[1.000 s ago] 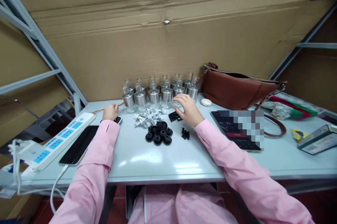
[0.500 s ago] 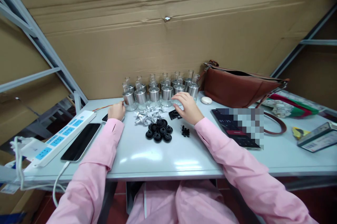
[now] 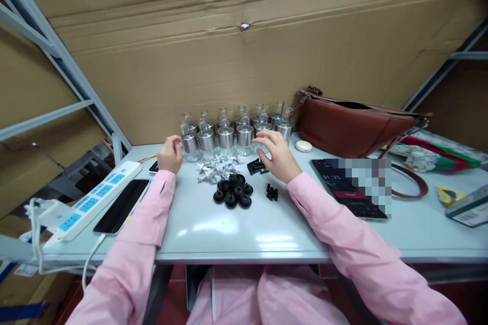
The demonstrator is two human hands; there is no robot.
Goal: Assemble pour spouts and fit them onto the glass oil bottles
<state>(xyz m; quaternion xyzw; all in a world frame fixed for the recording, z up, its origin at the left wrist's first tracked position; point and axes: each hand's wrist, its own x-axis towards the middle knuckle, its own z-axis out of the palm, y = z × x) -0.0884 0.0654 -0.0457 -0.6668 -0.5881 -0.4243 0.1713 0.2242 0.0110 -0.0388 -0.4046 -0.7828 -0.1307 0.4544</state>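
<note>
Two rows of glass bottles with silver metal bands (image 3: 225,138) stand along the back of the table. My left hand (image 3: 170,155) is beside the leftmost front bottle, its fingers loosely bent and apart, with nothing visible in them. My right hand (image 3: 281,156) hovers at the right end of the bottles, fingers spread and empty. Under its fingertips lie flat black pieces (image 3: 257,166), partly hidden. Between the hands are a heap of white and silver nozzle-like parts (image 3: 218,168), a pile of round black caps (image 3: 233,191) and several tiny black pieces (image 3: 272,193).
A white power strip (image 3: 95,200) and a phone (image 3: 121,206) with a cable lie left. A brown leather bag (image 3: 343,126), a small white oval case (image 3: 303,146), a large dark phone (image 3: 335,187) and a box (image 3: 470,208) occupy the right. Cardboard (image 3: 244,70) walls the back.
My left hand has lifted slightly and its fingers have loosened from a fist. My right hand stays over the black pieces, fingers a little wider. The whole view has shifted slightly.
</note>
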